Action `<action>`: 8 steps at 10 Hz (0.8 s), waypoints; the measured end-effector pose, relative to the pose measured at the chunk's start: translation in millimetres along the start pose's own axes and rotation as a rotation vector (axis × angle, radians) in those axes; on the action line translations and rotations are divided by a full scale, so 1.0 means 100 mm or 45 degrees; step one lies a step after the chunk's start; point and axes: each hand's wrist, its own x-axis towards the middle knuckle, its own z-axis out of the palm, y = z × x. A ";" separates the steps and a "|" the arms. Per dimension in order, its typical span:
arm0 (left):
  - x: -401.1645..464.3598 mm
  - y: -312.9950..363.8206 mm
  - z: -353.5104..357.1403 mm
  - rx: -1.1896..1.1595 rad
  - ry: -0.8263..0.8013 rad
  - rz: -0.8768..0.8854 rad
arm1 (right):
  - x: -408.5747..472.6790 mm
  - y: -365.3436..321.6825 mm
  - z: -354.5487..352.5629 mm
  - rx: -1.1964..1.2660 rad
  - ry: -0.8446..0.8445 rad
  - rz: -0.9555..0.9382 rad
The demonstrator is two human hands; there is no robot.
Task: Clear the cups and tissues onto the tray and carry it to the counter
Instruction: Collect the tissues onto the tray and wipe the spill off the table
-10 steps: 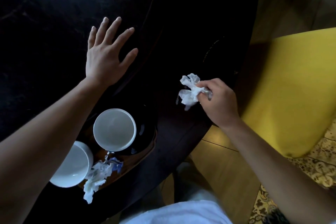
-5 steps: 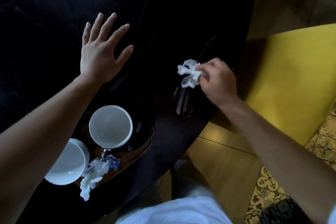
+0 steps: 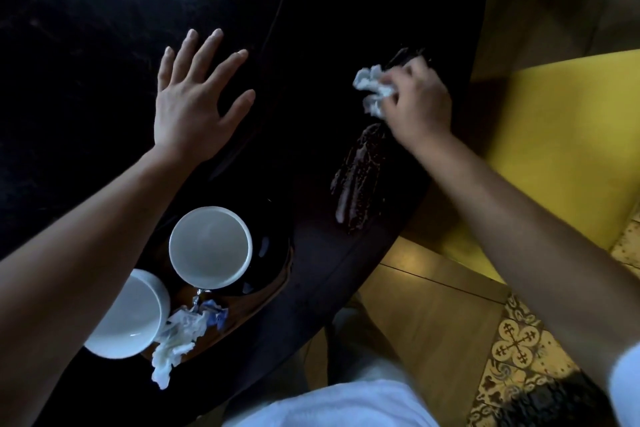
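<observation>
Head view: right hand clutching tissue over wet streak, left hand spread flat on bench; soggy tissue could tear.

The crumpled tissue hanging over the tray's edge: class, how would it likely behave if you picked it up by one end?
The crumpled tissue would probably be floppy and very light, since it droops over the tray edge. It may tear or trail, being twisted and thin. It likely won't roll.
</observation>
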 end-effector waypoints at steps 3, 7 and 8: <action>0.00 0.01 -0.01 -0.011 0.006 0.009 | -1.11 -0.34 0.05 0.224 -0.191 -0.216; -0.02 -0.02 -0.01 -0.010 0.007 0.012 | 0.54 0.42 -0.40 0.304 0.360 0.217; -0.02 -0.02 -0.01 -0.006 0.012 0.018 | 0.73 0.46 -0.30 0.120 0.330 0.045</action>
